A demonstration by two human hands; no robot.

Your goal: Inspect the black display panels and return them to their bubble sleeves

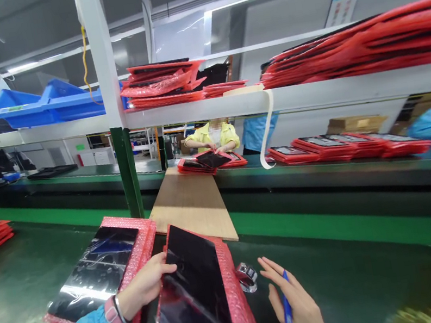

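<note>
Pinching the left edge of a flat, glossy black rectangular panel (200,296), the left hand (148,280) reaches in from the lower left of the frame, its thumb over the panel's face and its other fingers partly hidden at the edge. The panel lies tilted at the lower centre on red bubble-wrap packaging (241,300), which shows along its right side. At the lower right, the right hand (299,302) holds a slim blue plastic pen (287,315) among its fingers, the fingertips stretched forward and the thumb set apart; it stands clear of the panel. Between them, just beside the packaging, sits a small clear-and-dark object (247,277), too small to identify. Left of the left hand, a second black panel covered in shiny film (97,269) rests on red bubble wrap on the dark green bench (355,281). A light brown wooden board (189,201) slopes from the centre towards the far side, where a person in a yellow top (217,134) handles dark, red-wrapped pieces (211,161). Above, a white shelf (190,109) carries blue plastic bins (65,104) at the upper left and thick red-wrapped stacks (362,48) at the upper right.
</note>
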